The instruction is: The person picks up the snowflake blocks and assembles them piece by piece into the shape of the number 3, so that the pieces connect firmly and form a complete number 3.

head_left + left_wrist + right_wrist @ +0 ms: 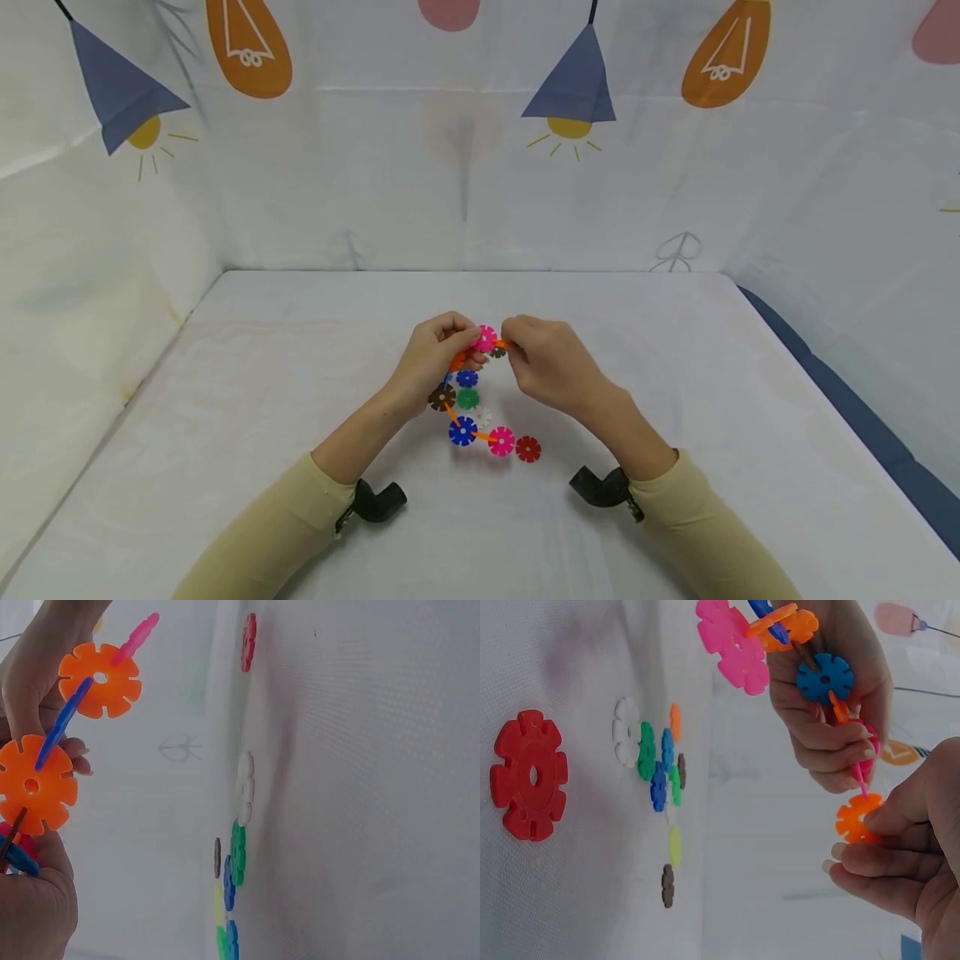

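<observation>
My left hand (420, 367) pinches a pink snowflake disc (486, 338) near the top of a chain of slotted plastic discs. Below that hand the chain hangs down, with a blue disc (462, 431) and another pink disc (502, 442) toward its lower end. In the right wrist view, an orange disc (849, 819) sits between the thumb and fingers of my right hand (907, 855). Its rim meets the edge of the pink disc; whether their slots are locked cannot be told. Also on the chain is a light blue disc (810, 681).
On the white table (300, 350) a red disc (522, 443) lies nearest me. Behind it are several loose discs, among them a white one (621, 733), a green one (646, 751) and a yellow one (675, 846). A patterned curtain (375, 167) stands beyond the table.
</observation>
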Tool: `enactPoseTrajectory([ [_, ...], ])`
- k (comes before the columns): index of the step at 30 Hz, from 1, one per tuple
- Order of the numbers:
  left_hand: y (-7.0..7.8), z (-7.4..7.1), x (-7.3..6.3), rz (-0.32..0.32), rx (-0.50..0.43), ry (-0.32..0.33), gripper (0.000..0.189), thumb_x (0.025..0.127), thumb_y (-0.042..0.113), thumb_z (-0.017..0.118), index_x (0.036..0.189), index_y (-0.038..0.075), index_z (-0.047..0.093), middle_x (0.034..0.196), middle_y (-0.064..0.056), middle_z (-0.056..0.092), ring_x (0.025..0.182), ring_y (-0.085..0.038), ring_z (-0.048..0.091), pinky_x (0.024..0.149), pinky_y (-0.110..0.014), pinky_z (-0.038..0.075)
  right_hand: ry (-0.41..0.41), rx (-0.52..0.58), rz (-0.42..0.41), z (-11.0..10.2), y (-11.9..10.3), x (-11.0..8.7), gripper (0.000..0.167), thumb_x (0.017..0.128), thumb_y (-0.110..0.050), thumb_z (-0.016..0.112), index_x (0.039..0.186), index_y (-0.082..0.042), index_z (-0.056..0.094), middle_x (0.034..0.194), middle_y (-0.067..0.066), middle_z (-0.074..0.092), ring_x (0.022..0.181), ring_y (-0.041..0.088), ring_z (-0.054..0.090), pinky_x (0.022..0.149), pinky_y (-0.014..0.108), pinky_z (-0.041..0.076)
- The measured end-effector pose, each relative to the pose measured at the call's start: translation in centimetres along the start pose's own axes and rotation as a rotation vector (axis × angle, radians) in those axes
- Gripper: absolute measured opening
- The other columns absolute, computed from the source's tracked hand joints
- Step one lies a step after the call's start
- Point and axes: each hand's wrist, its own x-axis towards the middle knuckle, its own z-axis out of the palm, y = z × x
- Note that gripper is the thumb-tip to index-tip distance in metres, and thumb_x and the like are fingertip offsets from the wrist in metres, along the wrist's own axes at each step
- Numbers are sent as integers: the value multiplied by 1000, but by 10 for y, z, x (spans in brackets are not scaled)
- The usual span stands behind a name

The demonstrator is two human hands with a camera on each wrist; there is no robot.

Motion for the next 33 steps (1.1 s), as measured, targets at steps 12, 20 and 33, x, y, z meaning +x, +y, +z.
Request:
enactPoseTrajectory([
  [12,-4,3,-2,59,-35,12,20,100,19,58,100,-1,60,77,-3,67,74,-23,71,70,-23,60,14,-44,-12,5,-4,0,15,86,4,64,81,-7,56,64,2,54,51,9,44,53,15,45],
  [20,-5,-1,0,33,-37,-8,19,101,21,58,99,2,59,78,-4,67,73,-18,69,72,-23,60,37,-26,1,7,-4,0,12,87,5,65,86,-5,60,72,5,63,57,12,54,57,17,52],
  [33,0,-5,4,-50,-196,6,16,101,22,57,101,6,57,81,-2,64,72,-11,65,73,-19,58,-237,164,411,-16,8,4,15,89,-7,71,104,-9,67,94,6,72,77,17,65,64,26,57],
])
